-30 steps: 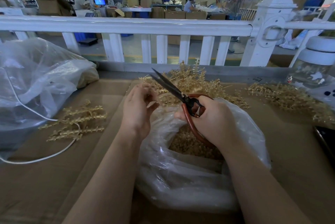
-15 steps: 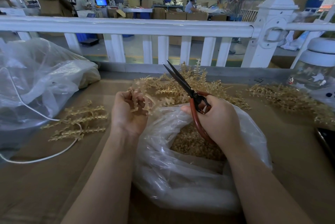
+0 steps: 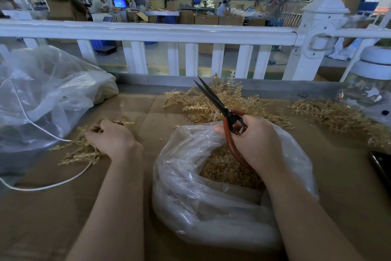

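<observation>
Nearest, a clear bag [image 3: 211, 208] of gold clippings sits on the cardboard surface [image 3: 349, 176]. Over it, the right hand [image 3: 258, 144] clenches red-handled scissors [image 3: 213, 102]. Further left, the left hand [image 3: 112, 138] has its fingers curled round gold sprigs [image 3: 78, 155], which are probably light, springy and snaggy, so best pinched by the stem. A larger heap [image 3: 243, 102] lies beyond.

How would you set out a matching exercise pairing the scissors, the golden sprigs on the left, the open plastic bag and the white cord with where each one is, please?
Things:
1. scissors
2. golden sprigs
3. open plastic bag
4. white cord

Places:
A. between the two forearms, holding cut golden bits
B. trailing over the cardboard at the far left
C. gripped by the right hand, blades pointing up and away
D. under the left hand, whose fingers curl on them

Pairs: 1-C, 2-D, 3-A, 4-B.
</observation>
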{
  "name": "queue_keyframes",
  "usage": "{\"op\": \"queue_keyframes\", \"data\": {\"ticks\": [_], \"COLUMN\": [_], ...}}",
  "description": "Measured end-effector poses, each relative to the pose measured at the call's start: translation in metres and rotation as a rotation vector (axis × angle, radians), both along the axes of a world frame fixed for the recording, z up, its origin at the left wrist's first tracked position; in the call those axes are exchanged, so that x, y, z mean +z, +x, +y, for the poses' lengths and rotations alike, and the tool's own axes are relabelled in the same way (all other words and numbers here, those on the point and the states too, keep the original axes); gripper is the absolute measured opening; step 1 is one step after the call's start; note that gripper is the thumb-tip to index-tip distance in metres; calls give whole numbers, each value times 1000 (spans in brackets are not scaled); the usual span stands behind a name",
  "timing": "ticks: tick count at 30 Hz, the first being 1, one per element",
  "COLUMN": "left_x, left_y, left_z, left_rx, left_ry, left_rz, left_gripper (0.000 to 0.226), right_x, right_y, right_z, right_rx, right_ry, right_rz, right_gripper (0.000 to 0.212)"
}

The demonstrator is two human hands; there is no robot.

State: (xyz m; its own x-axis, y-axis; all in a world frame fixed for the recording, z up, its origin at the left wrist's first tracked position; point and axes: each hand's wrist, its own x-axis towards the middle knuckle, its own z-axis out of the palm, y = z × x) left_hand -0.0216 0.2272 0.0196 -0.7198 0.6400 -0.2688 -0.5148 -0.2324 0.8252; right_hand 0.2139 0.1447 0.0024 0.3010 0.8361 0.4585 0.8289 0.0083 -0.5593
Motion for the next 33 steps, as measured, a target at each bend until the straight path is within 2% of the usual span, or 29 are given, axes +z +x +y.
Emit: {"op": "queue_keyframes", "data": {"ticks": [4, 7, 11, 14, 16, 17, 20, 22, 25, 29, 33], "left_x": [-6, -8, -4, -1, -1, -1, -7, -14, -25, -27, -28], "left_y": [-6, -6, -5, -1, 6, 12, 32, 42, 46, 48, 46], "left_z": [4, 3, 1, -4, -8, -10, -16, -17, -11, -7, -7], "left_rx": [77, 110, 151, 199, 206, 149, -200, -389, -661, -878, -825], "left_ry": [-29, -86, -156, -256, -179, -66, 224, 190, -63, -336, -279], "left_rz": [44, 144, 252, 458, 722, 855, 1165, 1457, 1761, 1851, 1777], "left_gripper": [5, 20, 28, 41, 37, 32, 24, 24, 39, 43, 30], "right_x": [2, 2, 0, -1, -1, 0, 0, -1, -1, -2, -5], "right_y": [-1, -1, 1, 1, 0, 0, 0, 0, 0, -2, -2], "right_z": [-1, -1, 0, 0, 0, 0, 0, -1, 0, -1, 0], "right_rx": [-3, -12, -20, -28, -33, -38, -55, -54, -46, -50, -44], "right_ry": [-25, -30, -66, -71, -75, -70, -62, -81, -90, -82, -83], "right_rz": [-22, -27, -44, -52, -47, -44, -42, -46, -67, -121, -129], "right_gripper": [51, 51, 56, 59, 58, 57, 55, 57, 61, 62, 65]}}
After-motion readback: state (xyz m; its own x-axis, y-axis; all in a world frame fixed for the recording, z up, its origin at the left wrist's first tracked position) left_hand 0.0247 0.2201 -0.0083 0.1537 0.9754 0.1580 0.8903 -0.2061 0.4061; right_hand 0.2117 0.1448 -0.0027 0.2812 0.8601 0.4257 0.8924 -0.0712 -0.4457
